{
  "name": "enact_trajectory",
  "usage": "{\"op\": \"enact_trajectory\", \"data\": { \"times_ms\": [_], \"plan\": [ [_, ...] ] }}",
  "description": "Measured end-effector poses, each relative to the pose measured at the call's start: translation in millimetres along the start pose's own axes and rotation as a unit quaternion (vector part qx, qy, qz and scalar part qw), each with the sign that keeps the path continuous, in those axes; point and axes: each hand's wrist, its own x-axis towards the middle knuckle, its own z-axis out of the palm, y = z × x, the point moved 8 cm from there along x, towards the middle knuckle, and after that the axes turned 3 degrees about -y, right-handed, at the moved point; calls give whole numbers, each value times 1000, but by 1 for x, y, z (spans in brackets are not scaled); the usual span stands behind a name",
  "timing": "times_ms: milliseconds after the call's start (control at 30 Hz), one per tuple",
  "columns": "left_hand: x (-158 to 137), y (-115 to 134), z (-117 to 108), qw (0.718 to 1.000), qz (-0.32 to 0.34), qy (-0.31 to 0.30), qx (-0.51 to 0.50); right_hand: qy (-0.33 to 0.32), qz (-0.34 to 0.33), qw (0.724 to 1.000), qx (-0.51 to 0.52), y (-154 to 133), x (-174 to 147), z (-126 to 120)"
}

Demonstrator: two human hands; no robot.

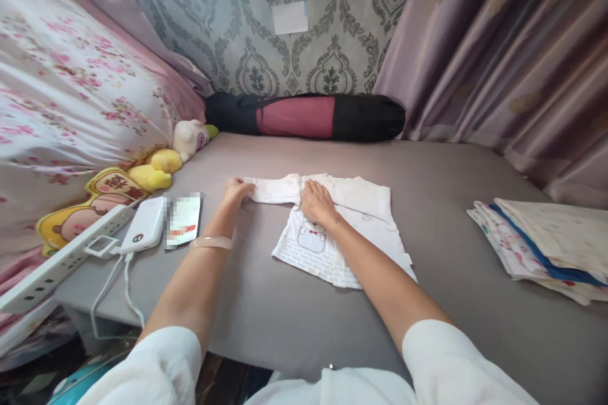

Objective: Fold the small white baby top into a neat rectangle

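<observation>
White shirt (361,197) lies with cuff (257,190) half-hidden in pinching left fingers (247,188), printed figure (312,240) partly beneath right hand (317,202), fingers unclenched

Soft, even light here, fairly bright across the grey surface (456,183), and a cool bluish haze washes over the upper left of the patterned wall (294,63)! The floral cloth (80,76) shows pale on that side, while the purple curtain (475,44) sinks into dark folds at upper right. Only faint, soft-edged shadows around the white shirt (365,193), its small print low in contrast. Deep gloom at lower left! And the edges: wide-angle stretch, sleeves (166,354) swelling, corners soft, the phone (183,221) partly masked by blocky pixels
</observation>
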Motion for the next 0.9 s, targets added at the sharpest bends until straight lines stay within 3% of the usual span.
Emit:
{"op": "enact_trajectory", "data": {
  "times_ms": [133, 300, 533, 633, 700, 800, 900],
  "plan": [
    [-1, 19, -20, 990, 35, 67, -122, -27, 18, 999, -10, -1, 2, 1],
    [-16, 61, -21, 962, 85, 19, -257, -19, 26, 999, -29, -7, 5, -4],
    [-55, 113, 17, 931, 157, -86, -319, -27, 35, 999, -30, -8, 13, -11],
    [-66, 122, 35, 926, 166, -93, -325, -31, -5, 999, 28, -1, 15, -17],
    [-71, 126, 46, 926, 165, -90, -326, 13, -7, 995, 101, 12, 13, -30],
    [-77, 129, 65, 930, 161, -87, -320, 80, 75, 956, 272, 50, 1, -45],
    [-82, 129, 83, 935, 163, -66, -308, 82, 173, 856, 481, 84, -18, -40]
  ]
}}
